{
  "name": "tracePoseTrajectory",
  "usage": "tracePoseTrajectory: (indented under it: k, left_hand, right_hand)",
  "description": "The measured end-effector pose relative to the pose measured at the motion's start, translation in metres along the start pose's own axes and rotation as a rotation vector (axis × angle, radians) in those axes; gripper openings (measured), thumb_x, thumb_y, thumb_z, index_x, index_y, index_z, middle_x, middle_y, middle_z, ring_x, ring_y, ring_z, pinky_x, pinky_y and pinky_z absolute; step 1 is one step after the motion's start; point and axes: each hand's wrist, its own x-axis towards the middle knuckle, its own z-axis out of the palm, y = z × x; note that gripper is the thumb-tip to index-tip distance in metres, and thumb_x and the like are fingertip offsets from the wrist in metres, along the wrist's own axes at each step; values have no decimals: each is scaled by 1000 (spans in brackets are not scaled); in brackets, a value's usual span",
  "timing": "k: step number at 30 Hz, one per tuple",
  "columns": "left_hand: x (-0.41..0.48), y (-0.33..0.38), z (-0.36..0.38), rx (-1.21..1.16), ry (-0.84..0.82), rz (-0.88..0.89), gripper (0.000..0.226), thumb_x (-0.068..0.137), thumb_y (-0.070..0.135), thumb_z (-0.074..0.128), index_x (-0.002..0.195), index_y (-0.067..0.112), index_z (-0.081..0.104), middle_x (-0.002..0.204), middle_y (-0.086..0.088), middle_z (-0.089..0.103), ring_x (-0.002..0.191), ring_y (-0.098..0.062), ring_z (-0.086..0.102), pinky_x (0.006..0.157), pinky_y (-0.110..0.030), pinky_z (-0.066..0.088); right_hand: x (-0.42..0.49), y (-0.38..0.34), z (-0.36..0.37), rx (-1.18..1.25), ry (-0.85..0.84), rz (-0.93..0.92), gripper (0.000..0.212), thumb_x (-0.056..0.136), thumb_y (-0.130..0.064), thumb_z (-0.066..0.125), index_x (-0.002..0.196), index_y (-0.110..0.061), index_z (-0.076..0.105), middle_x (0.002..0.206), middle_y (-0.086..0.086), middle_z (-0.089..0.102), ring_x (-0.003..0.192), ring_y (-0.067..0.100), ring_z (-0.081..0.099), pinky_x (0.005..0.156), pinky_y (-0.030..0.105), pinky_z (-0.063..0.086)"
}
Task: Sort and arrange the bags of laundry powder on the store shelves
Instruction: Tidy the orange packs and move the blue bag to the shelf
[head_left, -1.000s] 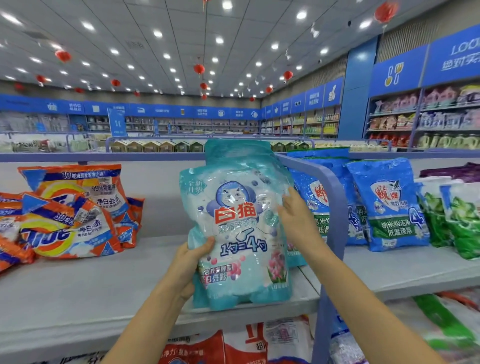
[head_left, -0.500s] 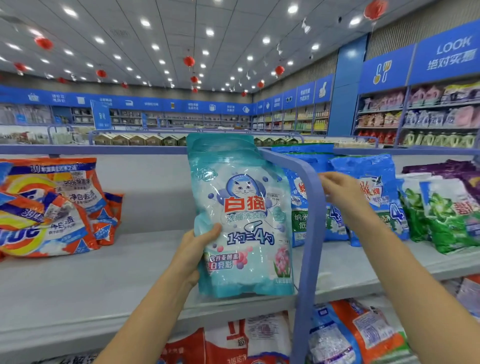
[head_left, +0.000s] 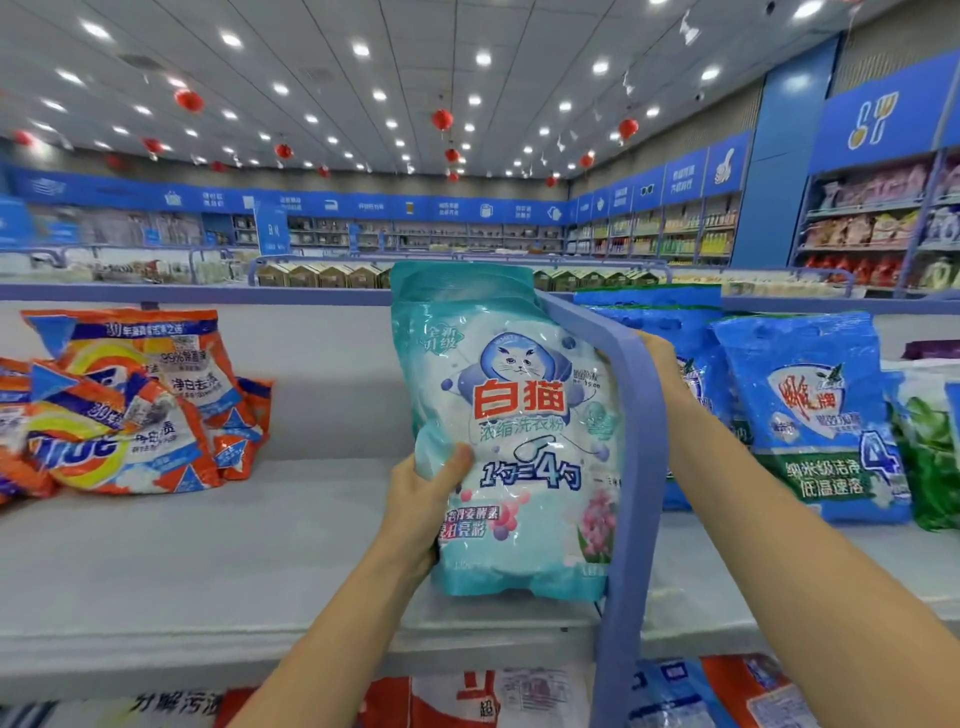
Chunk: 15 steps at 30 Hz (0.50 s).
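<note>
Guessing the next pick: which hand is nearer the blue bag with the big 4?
Right. The right hand is past the shelf divider, just left of the blue bag; the left hand grips the teal cat-logo bag on the divider's far side.

Long grey shelf (head_left: 208, 561), split into two bays by a curved blue divider (head_left: 634, 467). Left bay: orange bags (head_left: 130, 410) piled at far left, slumped against the back panel. A teal bag (head_left: 519, 415) stands upright at the right end, touching the divider, base near the front edge. Right bay: blue bags (head_left: 810, 415) standing, green bags (head_left: 930, 457) just beside them at far right. Under the shelf, more bags (head_left: 478, 696), cut off.
</note>
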Motion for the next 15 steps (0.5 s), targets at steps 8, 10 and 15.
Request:
tracePoseTrajectory:
  k: [8, 10, 15]
  left_hand:
    - [-13, -2, -12, 333, -99, -41, 49, 67, 39, 72, 108, 14, 63, 93, -4, 76, 82, -22, 73, 62, -27, 57]
    - [-17, 1, -17, 375, -131, -88, 43, 68, 39, 70, 105, 19, 62, 94, -1, 76, 85, -20, 73, 66, -26, 57]
    - [-38, 5, -31, 380, -196, -144, 60, 61, 34, 83, 114, 26, 57, 105, 8, 73, 92, -11, 71, 65, -19, 56]
  right_hand:
    - [-16, 15, -10, 114, -25, -5, 55, 98, -4, 39, 48, -24, 49, 44, -2, 40, 26, 0, 35, 33, 9, 30]
    - [-25, 23, -20, 127, -68, -7, 64, 98, -10, 42, 39, -30, 54, 38, -10, 43, 30, -1, 38, 34, 11, 30]
    - [-58, 58, -48, -94, -320, 69, 12, 92, -23, 58, 104, -24, 54, 82, -16, 61, 66, 2, 60, 49, 11, 45]
